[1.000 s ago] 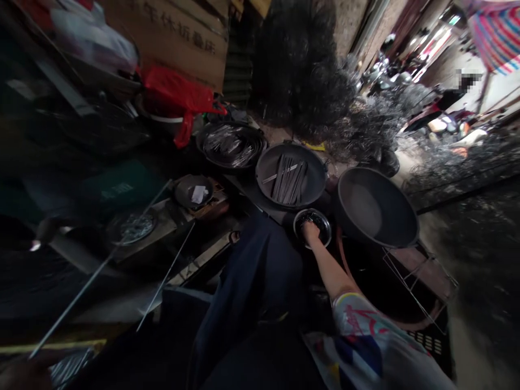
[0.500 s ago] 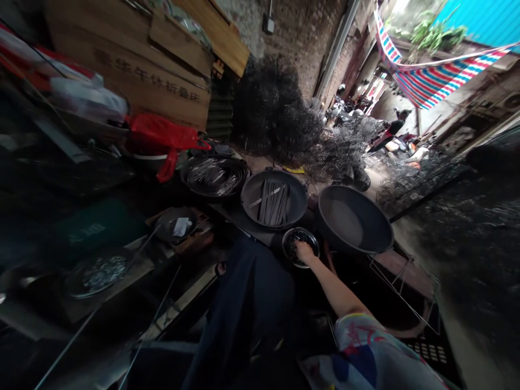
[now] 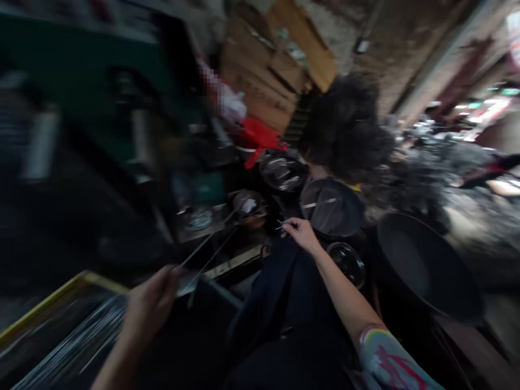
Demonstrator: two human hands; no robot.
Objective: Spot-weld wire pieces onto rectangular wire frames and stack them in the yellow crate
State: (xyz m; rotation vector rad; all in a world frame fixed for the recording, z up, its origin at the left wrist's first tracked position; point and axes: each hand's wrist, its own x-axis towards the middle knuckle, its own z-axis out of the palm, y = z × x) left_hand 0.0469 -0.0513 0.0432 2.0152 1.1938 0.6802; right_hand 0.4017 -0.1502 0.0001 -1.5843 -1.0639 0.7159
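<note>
- Fingers of the right hand [image 3: 301,233] pinch together on thin, shiny bits [image 3: 279,228] above dark cloth trousers [image 3: 280,279].
- Left hand [image 3: 150,303], blurry, curls around a long, straight rod [image 3: 197,251].
- Round, shiny bowl [image 3: 362,266] sits beside the right forearm [image 3: 341,292].

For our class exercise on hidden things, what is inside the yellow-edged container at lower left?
Inside the yellow-edged container, many long, thin, pale rods or wires show, blurred. The left forearm hides part, the picture's edge cuts off more, and the bottom cannot be seen.
</note>
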